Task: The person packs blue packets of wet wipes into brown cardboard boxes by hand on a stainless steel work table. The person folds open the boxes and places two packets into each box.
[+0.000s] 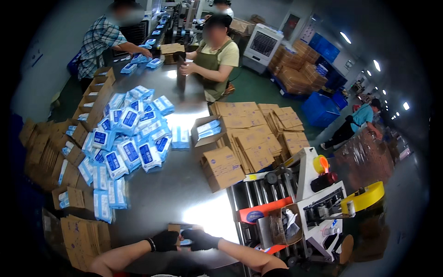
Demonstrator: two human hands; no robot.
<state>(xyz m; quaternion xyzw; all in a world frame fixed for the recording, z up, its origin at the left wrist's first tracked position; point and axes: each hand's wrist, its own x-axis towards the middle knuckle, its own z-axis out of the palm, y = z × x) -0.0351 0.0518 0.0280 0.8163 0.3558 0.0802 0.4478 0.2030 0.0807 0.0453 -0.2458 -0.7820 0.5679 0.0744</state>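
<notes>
In a workshop hall with a green floor, a long metal table reaches away from the person, shining brightly where the lamps reflect in it. At its near edge, the left hand and the right hand, both in black gloves, are close together at a small brown carton. The carton lies between and just beyond them, and something light blue shows between the gloves. The fingers are bent (the dark gloves hide much of them), so I cannot tell if either hand is clamped on the carton.

Farther out, to the left, there is a loose heap of blue-and-white packs, and beside it a row of open cartons follows the table's edge. To the right are stacks of flattened cartons and a roller machine. At the far part, a co-worker in a green apron holds a brown carton upright, and another, in a checked shirt, reaches toward more packs.
</notes>
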